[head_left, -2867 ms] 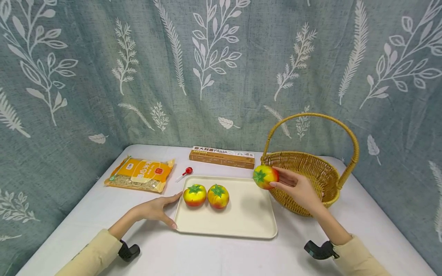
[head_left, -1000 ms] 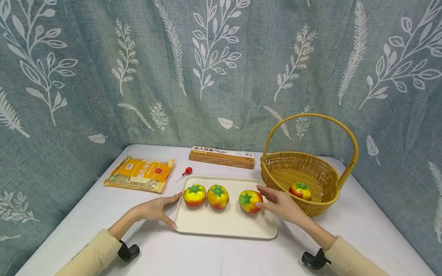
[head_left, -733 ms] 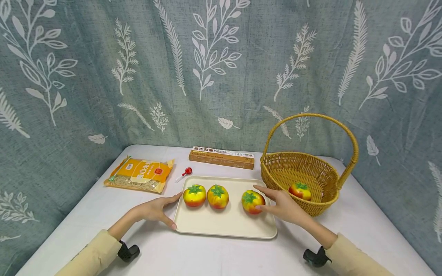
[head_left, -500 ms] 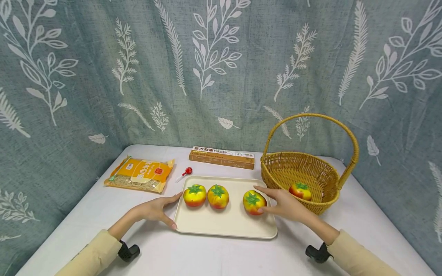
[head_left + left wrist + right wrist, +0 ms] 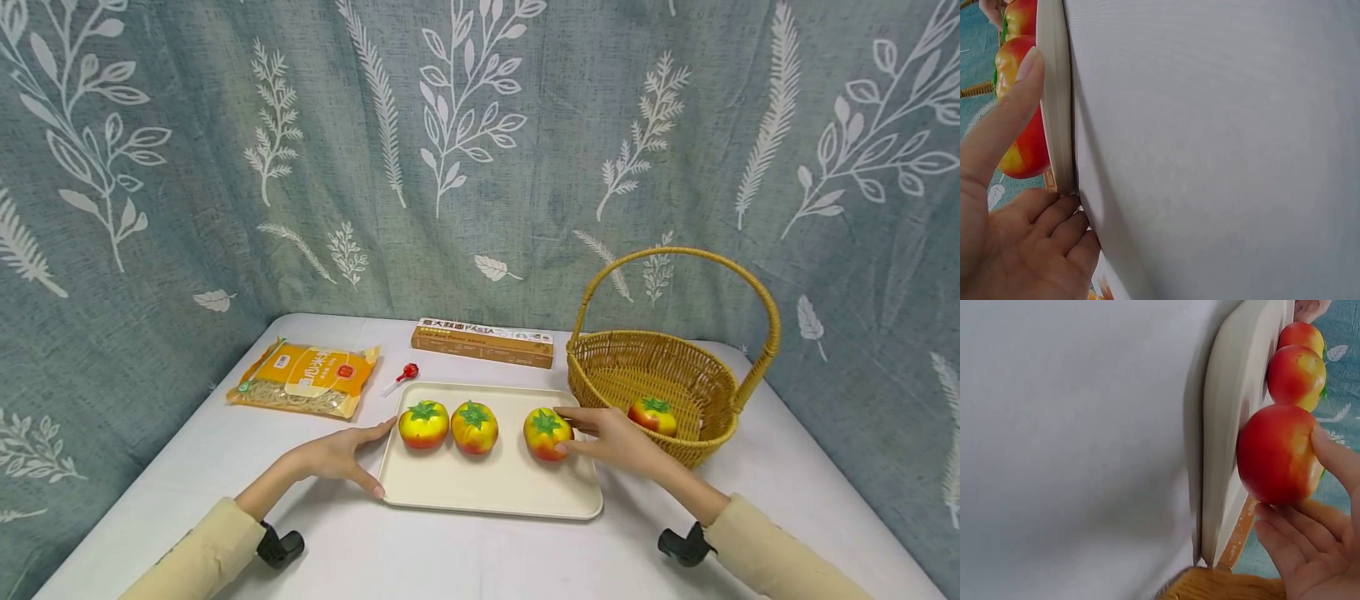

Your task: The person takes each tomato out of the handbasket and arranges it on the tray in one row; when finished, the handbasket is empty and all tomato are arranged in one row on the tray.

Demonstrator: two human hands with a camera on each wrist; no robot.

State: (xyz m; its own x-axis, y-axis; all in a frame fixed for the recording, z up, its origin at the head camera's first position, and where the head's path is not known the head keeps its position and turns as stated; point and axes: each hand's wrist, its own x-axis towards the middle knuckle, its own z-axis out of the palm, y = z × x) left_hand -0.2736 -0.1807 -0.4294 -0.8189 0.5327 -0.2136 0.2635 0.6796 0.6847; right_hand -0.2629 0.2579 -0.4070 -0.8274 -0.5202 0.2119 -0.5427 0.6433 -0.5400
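Observation:
My right hand (image 5: 611, 442) pinches a red-and-yellow tomato (image 5: 546, 434) with a green leafy top, thumb on the near side and fingers on the far side. It is low over the right half of the cream tray (image 5: 517, 492). Two like tomatoes, a left one (image 5: 423, 426) and a middle one (image 5: 474, 427), sit side by side on the tray's left half. At the tray's left edge, my left hand (image 5: 339, 458) is spread with thumb and fingers apart; the left wrist view shows its fingertips (image 5: 1072, 203) right at the rim.
A wicker basket (image 5: 600, 354) with a tall handle stands right of the tray, another tomato (image 5: 653, 415) inside. Behind the tray lies a pasta box (image 5: 483, 343). A red lollipop (image 5: 408, 372) and an orange noodle bag (image 5: 307, 379) lie to the left.
My right hand has brought the tomato down from beside the basket to the tray's right half, then shifted it slightly right and back left. The left hand has stayed put.

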